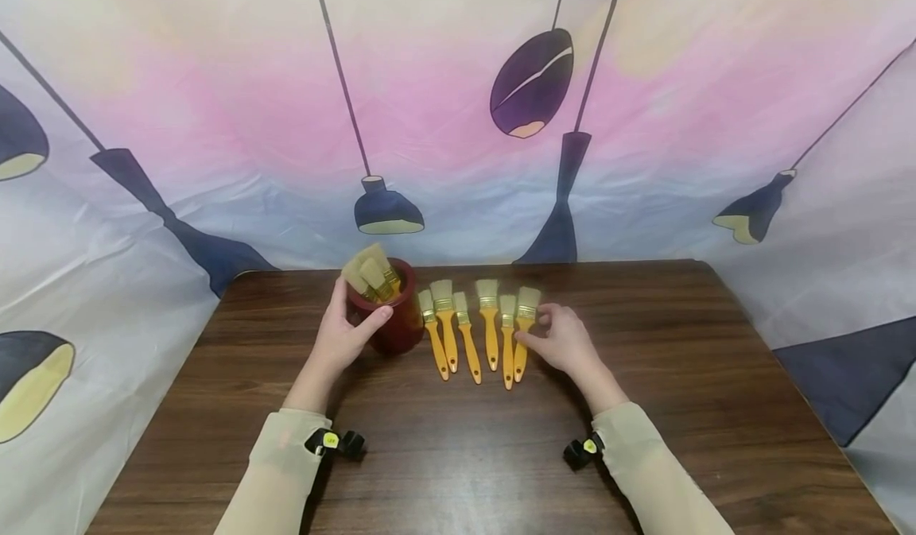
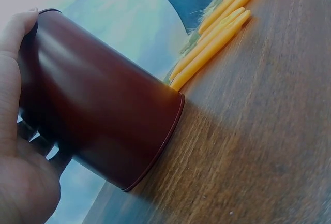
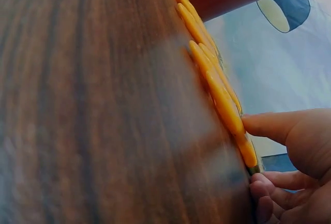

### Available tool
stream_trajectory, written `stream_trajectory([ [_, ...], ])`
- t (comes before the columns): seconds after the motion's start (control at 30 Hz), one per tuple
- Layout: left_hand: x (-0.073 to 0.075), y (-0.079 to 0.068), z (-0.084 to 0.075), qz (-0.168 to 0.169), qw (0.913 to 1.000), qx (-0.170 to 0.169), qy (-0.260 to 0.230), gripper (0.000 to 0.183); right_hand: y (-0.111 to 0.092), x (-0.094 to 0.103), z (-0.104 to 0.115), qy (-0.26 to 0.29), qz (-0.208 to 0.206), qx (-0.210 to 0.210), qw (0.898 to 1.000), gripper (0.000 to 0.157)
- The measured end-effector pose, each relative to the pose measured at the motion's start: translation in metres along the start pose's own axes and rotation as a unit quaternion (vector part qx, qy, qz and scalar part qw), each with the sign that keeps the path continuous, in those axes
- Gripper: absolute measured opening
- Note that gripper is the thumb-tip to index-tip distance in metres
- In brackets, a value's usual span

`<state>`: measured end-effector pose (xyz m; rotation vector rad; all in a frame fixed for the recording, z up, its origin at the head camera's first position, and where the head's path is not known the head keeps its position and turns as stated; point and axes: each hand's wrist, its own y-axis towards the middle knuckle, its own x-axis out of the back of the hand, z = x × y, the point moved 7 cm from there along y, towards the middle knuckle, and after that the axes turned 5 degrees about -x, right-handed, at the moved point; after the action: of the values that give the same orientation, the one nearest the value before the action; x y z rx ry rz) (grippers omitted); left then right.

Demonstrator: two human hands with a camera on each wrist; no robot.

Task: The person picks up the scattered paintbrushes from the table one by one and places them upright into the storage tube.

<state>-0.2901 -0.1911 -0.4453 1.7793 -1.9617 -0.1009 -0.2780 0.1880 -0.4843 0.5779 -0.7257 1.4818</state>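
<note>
My left hand [image 1: 342, 335] grips a dark red cylindrical cup [image 1: 397, 320], with the thumb on its near side and the fingers around its left. Several paintbrushes [image 1: 374, 271] stand in the cup, bristles up. To its right, several more paintbrushes with yellow handles lie side by side, bristles toward the wall. At the right end of this row, my right hand [image 1: 565, 340] pinches the rightmost paintbrush [image 1: 528, 304], thumb at the handle and fingers by the metal band. In the left wrist view the cup [image 2: 103, 100] appears tilted, its base by the tabletop.
A brown wood-grain table [image 1: 458, 447] carries everything. Behind it hangs a pastel cloth [image 1: 444, 82] printed with dark lamps, reaching down to the table's back edge. The loose brushes [image 1: 468, 344] lie between cup and right hand.
</note>
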Motion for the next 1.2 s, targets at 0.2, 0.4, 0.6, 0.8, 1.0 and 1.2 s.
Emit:
stream_trajectory([
  [0.2, 0.000, 0.000, 0.001, -0.003, 1.0000, 0.002, -0.002, 0.092, 0.003, 0.004, -0.001, -0.015, -0.005, 0.001, 1.000, 0.066],
  [0.4, 0.000, 0.000, 0.001, -0.003, 1.0000, -0.001, 0.000, 0.092, 0.003, 0.009, -0.008, -0.029, -0.003, -0.013, 0.999, 0.055],
  [0.6, 0.000, 0.000, 0.000, -0.001, 1.0000, 0.001, 0.004, 0.092, 0.001, 0.014, -0.010, -0.024, 0.005, -0.023, 0.999, 0.050],
  [0.8, 0.000, -0.001, 0.001, -0.001, 0.9999, 0.010, -0.003, 0.092, 0.000, 0.014, -0.009, -0.021, 0.004, -0.021, 1.000, 0.049],
  [1.0, 0.000, -0.001, 0.000, -0.002, 0.9999, 0.012, -0.001, 0.093, 0.000, 0.016, -0.009, -0.011, -0.001, -0.021, 1.000, 0.045],
  [1.2, 0.000, -0.001, 0.001, -0.002, 1.0000, 0.007, 0.003, 0.093, 0.002, 0.018, -0.012, 0.004, -0.003, -0.022, 1.000, 0.045],
])
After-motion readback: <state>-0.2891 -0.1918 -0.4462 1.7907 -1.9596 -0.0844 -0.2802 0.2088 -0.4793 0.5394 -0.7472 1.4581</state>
